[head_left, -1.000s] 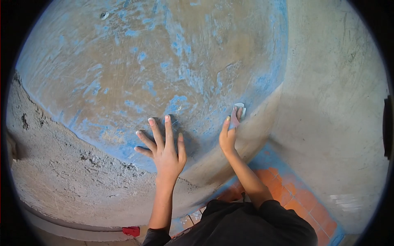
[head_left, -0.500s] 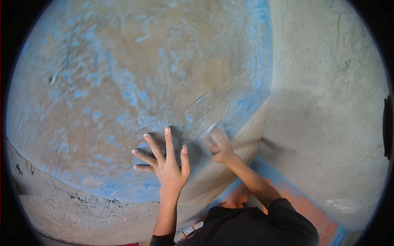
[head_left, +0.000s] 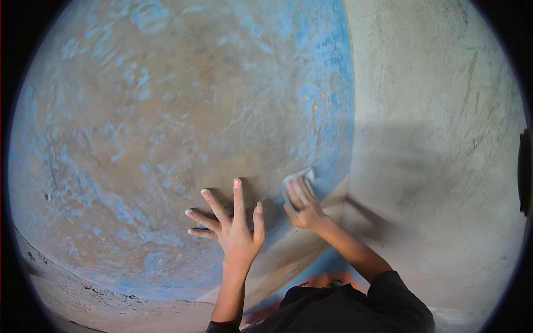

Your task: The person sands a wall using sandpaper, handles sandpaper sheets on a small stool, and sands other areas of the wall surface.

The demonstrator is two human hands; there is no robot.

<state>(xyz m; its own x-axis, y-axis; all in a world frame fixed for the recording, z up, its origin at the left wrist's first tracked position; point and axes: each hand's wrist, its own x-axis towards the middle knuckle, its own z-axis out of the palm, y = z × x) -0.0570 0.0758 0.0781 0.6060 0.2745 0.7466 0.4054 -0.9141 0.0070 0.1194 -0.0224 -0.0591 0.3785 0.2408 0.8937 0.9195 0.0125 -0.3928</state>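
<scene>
My left hand [head_left: 237, 237] lies against the wall [head_left: 183, 127] with its fingers spread and nothing in it. White dust coats its fingertips. To the right, my right hand [head_left: 306, 208] presses a pale folded sheet of sandpaper [head_left: 304, 175] against the same wall, close to the blue paint at its right edge. The hand covers most of the sheet, so only its top and left edges show. Around both hands the wall is grey-brown and scuffed, with patches of blue paint left on it.
A plain grey-green wall [head_left: 422, 100] meets the blue-patched one at a corner on the right. A rough bare band [head_left: 94, 308] runs along the lower left. Down by my body is a reddish floor with a blue border [head_left: 327, 265].
My right hand has moved slightly right with the sandpaper, staying on the wall. The view has shifted, with the wall's marks now lower and further left. My left hand stays spread on the wall.
</scene>
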